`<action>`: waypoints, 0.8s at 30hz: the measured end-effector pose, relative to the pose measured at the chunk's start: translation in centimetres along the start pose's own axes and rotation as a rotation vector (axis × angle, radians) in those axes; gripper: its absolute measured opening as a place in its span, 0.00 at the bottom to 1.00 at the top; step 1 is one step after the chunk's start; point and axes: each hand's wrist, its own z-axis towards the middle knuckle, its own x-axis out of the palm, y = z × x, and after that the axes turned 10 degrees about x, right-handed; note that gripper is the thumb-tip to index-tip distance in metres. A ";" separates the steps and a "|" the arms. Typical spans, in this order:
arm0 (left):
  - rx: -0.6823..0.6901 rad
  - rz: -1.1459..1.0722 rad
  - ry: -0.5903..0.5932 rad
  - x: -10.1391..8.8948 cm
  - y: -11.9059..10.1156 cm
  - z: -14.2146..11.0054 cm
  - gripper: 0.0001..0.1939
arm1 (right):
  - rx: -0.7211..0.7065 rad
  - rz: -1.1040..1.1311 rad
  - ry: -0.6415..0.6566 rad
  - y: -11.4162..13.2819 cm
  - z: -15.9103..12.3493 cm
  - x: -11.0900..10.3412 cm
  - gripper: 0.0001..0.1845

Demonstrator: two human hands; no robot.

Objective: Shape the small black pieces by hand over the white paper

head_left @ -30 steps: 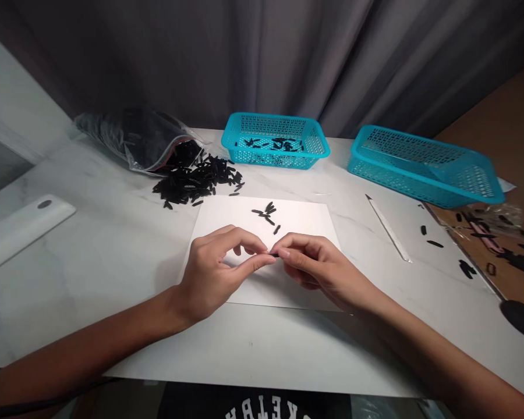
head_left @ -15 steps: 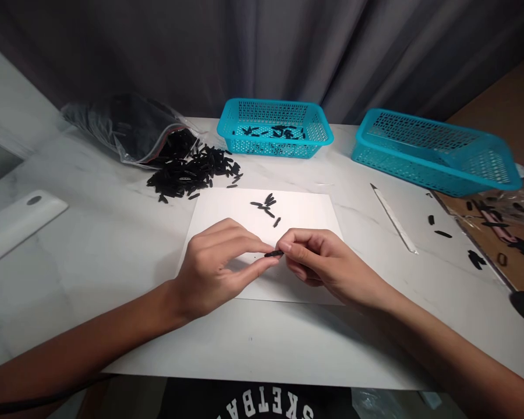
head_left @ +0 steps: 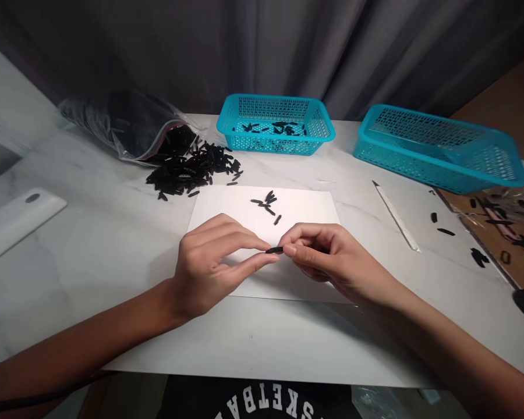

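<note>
Between the fingertips of both hands is a small, narrow black piece [head_left: 274, 250], its exact kind too small to make out. My left hand [head_left: 216, 262] pinches its left end between thumb and fingers. Thumb and forefinger of my right hand [head_left: 327, 256] grip the right end. Both hands are over a white sheet of paper [head_left: 227, 201]. Just beyond them on the sheet lie several similar black pieces [head_left: 268, 203], some crossing one another, with one lying apart nearer the hands.
A clear zip bag [head_left: 131, 125] spills a heap of black pieces [head_left: 187, 171] at the back left. One turquoise basket [head_left: 279, 145] holds several pieces; another turquoise basket [head_left: 441, 169] stands right. A white pen-like tool [head_left: 396, 215] lies right, a white bar [head_left: 21, 224] left.
The black piece has turned slightly between my fingertips and shows a broader side. My right hand has shifted a little to the right. The view has moved slightly.
</note>
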 end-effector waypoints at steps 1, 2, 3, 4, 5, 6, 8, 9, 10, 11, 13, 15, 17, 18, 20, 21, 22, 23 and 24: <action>0.004 -0.001 0.003 0.0 0.0 0.0 0.07 | 0.001 0.004 0.004 0.0 0.0 0.0 0.14; 0.008 -0.002 0.004 0.0 0.0 0.0 0.06 | 0.005 0.013 0.011 0.0 0.0 -0.1 0.14; 0.011 -0.002 0.007 0.0 0.0 0.1 0.06 | 0.008 0.024 0.017 -0.1 0.0 -0.1 0.14; 0.017 -0.002 0.010 0.0 0.1 0.1 0.05 | 0.009 0.036 0.022 -0.1 0.0 -0.2 0.14; 0.022 0.000 0.012 0.0 0.1 0.1 0.05 | 0.008 0.048 0.024 -0.2 0.0 -0.2 0.14; 0.026 0.003 0.012 0.0 0.1 0.1 0.05 | 0.005 0.056 0.024 -0.2 0.0 -0.2 0.14; 0.032 0.006 0.012 0.0 0.1 0.1 0.05 | 0.004 0.067 0.022 -0.3 0.0 -0.3 0.14; 0.034 0.004 0.012 0.0 0.1 0.1 0.05 | 0.007 0.075 0.022 -0.3 0.0 -0.3 0.14; 0.035 0.002 0.011 0.1 0.1 0.0 0.05 | 0.014 0.086 0.023 -0.2 0.0 -0.3 0.14; 0.036 -0.001 0.011 0.1 0.1 0.0 0.05 | 0.023 0.097 0.025 -0.2 0.0 -0.2 0.15; 0.034 -0.006 0.013 0.1 0.2 0.0 0.06 | 0.036 0.118 0.033 -0.2 0.0 -0.2 0.15; 0.032 -0.013 0.017 0.1 0.2 -0.1 0.05 | 0.040 0.127 0.042 -0.2 -0.1 -0.1 0.15; 0.031 -0.021 0.024 0.1 0.2 -0.2 0.05 | 0.043 0.133 0.052 -0.2 -0.1 0.0 0.15; 0.031 -0.024 0.026 0.1 0.2 -0.2 0.05 | 0.046 0.137 0.054 -0.2 -0.1 0.0 0.14; 0.031 -0.024 0.027 0.1 0.1 -0.2 0.05 | 0.044 0.145 0.049 -0.1 -0.1 0.0 0.14; 0.030 -0.023 0.027 0.1 0.1 -0.2 0.05 | 0.040 0.146 0.045 -0.1 -0.1 0.0 0.14; 0.030 -0.024 0.027 0.1 0.1 -0.2 0.05 | 0.037 0.146 0.040 -0.1 -0.1 0.0 0.14; 0.027 -0.027 0.031 0.1 0.1 -0.1 0.05 | 0.034 0.145 0.039 -0.1 -0.1 -0.1 0.15; 0.025 -0.033 0.036 0.1 0.1 -0.1 0.04 | 0.036 0.145 0.041 0.0 -0.1 -0.1 0.15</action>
